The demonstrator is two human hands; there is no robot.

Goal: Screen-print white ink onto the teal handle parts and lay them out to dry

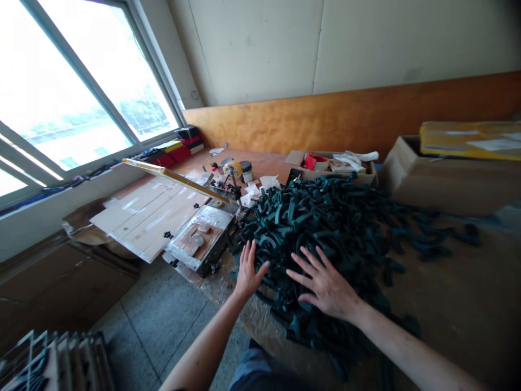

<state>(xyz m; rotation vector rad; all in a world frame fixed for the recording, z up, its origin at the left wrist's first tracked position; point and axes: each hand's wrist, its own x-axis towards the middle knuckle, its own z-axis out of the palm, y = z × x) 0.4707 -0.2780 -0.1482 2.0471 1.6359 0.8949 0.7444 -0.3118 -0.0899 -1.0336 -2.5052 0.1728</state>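
Note:
A large heap of dark green curved plastic parts (321, 217) covers the middle of the worktable. My left hand (249, 271) is over the heap's near left edge, fingers stretched upward and thumb apart, holding nothing. Farther right, my right hand (325, 285) lies palm down over the front of the heap with its fingers spread, also holding nothing. Whether either palm touches the parts I cannot tell. Left of my left hand sits a flat metal fixture (217, 217) with small pale pieces on its top.
A wooden-framed screen (175, 178) tilts up above a cardboard-covered board (142, 217) on the left. Behind the heap stand an open box (366, 178) of odds and ends, a jar (246, 171) and a larger carton (443, 182). A rack (77, 361) stands at lower left.

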